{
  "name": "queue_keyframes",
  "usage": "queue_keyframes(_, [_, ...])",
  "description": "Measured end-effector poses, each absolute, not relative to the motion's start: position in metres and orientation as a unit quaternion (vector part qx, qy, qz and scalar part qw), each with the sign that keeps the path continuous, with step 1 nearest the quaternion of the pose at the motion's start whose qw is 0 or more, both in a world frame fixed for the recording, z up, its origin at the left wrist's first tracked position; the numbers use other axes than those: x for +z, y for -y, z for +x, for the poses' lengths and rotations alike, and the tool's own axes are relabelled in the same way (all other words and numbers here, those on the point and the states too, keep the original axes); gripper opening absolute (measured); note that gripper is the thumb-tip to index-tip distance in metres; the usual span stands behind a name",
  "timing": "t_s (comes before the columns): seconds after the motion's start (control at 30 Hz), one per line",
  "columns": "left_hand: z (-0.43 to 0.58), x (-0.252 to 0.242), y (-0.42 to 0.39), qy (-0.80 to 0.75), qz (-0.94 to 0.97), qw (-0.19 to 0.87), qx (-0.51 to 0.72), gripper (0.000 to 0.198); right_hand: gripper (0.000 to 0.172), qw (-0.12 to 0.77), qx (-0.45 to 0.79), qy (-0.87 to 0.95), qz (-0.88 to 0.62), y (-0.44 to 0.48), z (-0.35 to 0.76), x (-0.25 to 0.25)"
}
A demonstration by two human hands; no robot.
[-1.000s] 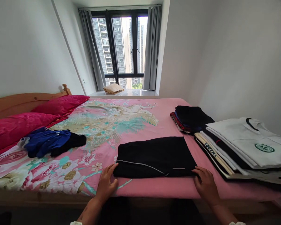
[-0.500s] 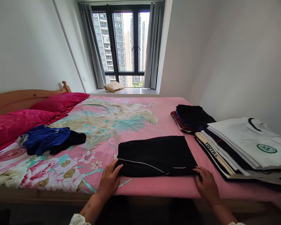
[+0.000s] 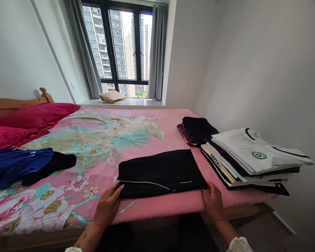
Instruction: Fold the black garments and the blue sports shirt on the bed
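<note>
A folded black garment with a thin pale stripe lies flat near the front edge of the bed. My left hand rests at its left front corner, fingers stretched out and touching the cloth. At its right front corner sits my right hand, fingers laid against the fabric's edge. Neither hand grips anything that I can see.
A pink floral bedspread covers the bed. A stack of folded shirts with a white one on top sits at the right, a smaller dark pile behind it. Loose blue and black clothes lie left, near red pillows.
The view has swung right and tilted, so everything sits further left in frame. Both hands stay at the black garment's front corners.
</note>
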State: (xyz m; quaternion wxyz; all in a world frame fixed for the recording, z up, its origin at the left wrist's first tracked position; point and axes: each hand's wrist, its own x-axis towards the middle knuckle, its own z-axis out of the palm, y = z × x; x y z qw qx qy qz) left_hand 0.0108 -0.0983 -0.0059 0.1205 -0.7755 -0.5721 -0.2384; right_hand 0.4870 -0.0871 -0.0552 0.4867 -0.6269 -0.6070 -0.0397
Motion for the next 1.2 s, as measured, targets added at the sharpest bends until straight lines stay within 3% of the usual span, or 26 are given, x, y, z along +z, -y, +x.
queue_keyframes(0.1, [0.008,-0.011,0.095,0.562,-0.78,0.128,-0.242,0.045,0.049,0.555,0.043,0.511,-0.655,0.102,0.473,-0.05])
queue_keyframes(0.2, [0.005,-0.015,0.092,0.558,-0.784,0.123,-0.244,0.046,0.049,0.613,0.195,0.39,-0.659,0.123,0.453,-0.04])
queue_keyframes(0.37, [0.005,-0.016,0.091,0.567,-0.769,0.095,-0.281,0.05,0.038,0.567,0.38,0.396,-0.614,0.162,0.396,-0.019])
queue_keyframes(0.5, [0.006,-0.014,0.096,0.586,-0.743,0.05,-0.318,0.042,0.019,0.518,0.358,0.565,-0.533,0.183,0.337,0.01])
queue_keyframes(0.57, [0.007,-0.012,0.099,0.589,-0.737,0.032,-0.331,0.039,0.018,0.503,0.333,0.643,-0.472,0.183,0.307,0.029])
queue_keyframes(0.73, [0.01,-0.007,0.105,0.573,-0.727,0.003,-0.377,0.041,0.051,0.462,0.279,0.763,-0.356,0.155,0.236,0.067])
queue_keyframes(0.87, [0.011,-0.005,0.108,0.571,-0.718,0.007,-0.397,0.037,0.07,0.396,0.234,0.816,-0.351,0.119,0.188,0.062])
queue_keyframes(1.03, [0.012,-0.004,0.108,0.638,-0.667,0.033,-0.384,0.034,0.057,0.306,0.232,0.798,-0.464,0.092,0.167,0.03])
queue_keyframes(1.2, [0.017,0.004,0.111,0.681,-0.648,0.017,-0.341,0.027,0.05,0.32,0.307,0.748,-0.493,0.08,0.172,0.036])
